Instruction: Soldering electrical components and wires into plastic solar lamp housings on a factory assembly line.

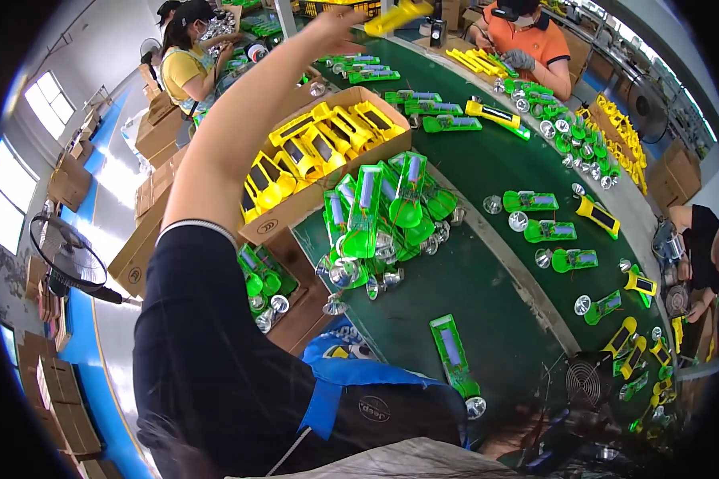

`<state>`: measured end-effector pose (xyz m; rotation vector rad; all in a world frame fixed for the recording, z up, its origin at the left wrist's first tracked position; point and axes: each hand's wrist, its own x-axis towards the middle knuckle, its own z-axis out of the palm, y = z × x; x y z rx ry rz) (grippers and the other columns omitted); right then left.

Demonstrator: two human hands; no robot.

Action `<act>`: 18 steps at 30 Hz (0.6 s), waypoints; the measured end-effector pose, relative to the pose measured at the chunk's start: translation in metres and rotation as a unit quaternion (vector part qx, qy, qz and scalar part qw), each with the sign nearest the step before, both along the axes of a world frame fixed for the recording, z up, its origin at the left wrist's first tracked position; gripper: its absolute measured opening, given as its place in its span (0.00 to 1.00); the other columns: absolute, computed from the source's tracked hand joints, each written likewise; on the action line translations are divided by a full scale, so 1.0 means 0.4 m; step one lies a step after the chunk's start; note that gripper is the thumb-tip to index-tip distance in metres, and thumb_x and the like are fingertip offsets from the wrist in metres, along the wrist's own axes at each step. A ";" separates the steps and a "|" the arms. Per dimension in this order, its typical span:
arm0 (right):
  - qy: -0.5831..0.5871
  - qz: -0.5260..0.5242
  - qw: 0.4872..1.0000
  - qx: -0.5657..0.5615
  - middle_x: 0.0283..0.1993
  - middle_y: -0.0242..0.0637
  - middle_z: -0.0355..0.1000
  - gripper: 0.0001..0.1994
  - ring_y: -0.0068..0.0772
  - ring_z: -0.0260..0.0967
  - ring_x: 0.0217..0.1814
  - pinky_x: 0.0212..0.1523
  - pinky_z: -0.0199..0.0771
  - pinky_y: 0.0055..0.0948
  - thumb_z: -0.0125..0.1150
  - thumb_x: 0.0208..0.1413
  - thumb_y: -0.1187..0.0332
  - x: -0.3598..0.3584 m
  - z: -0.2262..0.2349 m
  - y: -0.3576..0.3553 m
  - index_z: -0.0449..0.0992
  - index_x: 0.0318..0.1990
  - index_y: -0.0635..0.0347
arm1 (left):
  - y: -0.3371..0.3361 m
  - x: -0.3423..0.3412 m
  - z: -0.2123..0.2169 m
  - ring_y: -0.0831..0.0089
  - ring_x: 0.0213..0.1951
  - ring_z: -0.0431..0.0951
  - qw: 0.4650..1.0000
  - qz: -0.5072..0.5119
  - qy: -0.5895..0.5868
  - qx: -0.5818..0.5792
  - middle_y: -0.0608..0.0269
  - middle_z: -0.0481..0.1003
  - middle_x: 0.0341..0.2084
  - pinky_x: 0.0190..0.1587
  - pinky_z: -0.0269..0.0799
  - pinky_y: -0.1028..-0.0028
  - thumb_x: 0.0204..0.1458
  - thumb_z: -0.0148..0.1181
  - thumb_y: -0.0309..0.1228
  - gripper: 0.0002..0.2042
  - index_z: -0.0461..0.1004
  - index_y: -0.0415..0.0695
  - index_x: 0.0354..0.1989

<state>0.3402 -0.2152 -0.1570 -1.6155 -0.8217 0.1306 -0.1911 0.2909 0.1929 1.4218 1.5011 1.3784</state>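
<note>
My left arm stretches up across the view, and my left hand (pixel 333 30) is at the top edge. Its fingers reach a yellow plastic flashlight shell (pixel 398 17) and seem closed on its near end, though they are slightly blurred. Below that arm stands a cardboard box (pixel 333 169) of yellow shells (pixel 319 148). Against it lies a heap of green flashlight halves (pixel 365 211) with batteries, wires and silver reflectors. One green half (pixel 453 351) lies alone on the green bench nearer me. Low on the right, a dim skin-toned patch (pixel 511 439) may be my right hand; its fingers are hidden.
Green halves and yellow-topped flashlights line the conveyor belt (pixel 487 176) beyond a metal rail (pixel 507 267). Across it sits a co-worker in orange (pixel 527 36); others work at far left and right. A round fan grille (pixel 585 383) is near right, a standing fan (pixel 64 255) at left.
</note>
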 end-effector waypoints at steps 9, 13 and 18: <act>-0.074 -0.022 0.997 -0.020 0.39 0.40 0.71 0.15 0.34 0.70 0.35 0.36 0.71 0.28 0.39 0.67 0.63 0.046 0.001 0.009 0.71 0.45 0.63 | 0.076 -0.303 -0.180 0.66 0.36 0.80 0.957 0.176 0.215 0.082 0.53 0.78 0.38 0.38 0.76 0.69 0.47 0.64 0.43 0.27 0.70 0.40 0.53; -0.100 -0.011 0.994 -0.036 0.40 0.40 0.71 0.15 0.35 0.70 0.36 0.36 0.72 0.28 0.39 0.67 0.63 0.065 0.001 0.016 0.71 0.46 0.63 | -0.046 -0.498 -0.225 0.61 0.43 0.79 0.918 0.145 0.361 0.075 0.56 0.78 0.40 0.46 0.73 0.66 0.44 0.61 0.33 0.21 0.72 0.46 0.50; -0.130 -0.016 0.989 -0.063 0.41 0.40 0.71 0.16 0.36 0.71 0.36 0.37 0.72 0.28 0.39 0.67 0.63 0.038 0.008 -0.021 0.71 0.47 0.63 | -0.305 -0.387 -0.189 0.62 0.55 0.71 0.708 -0.032 0.706 0.005 0.62 0.72 0.53 0.55 0.65 0.58 0.43 0.57 0.21 0.27 0.67 0.52 0.56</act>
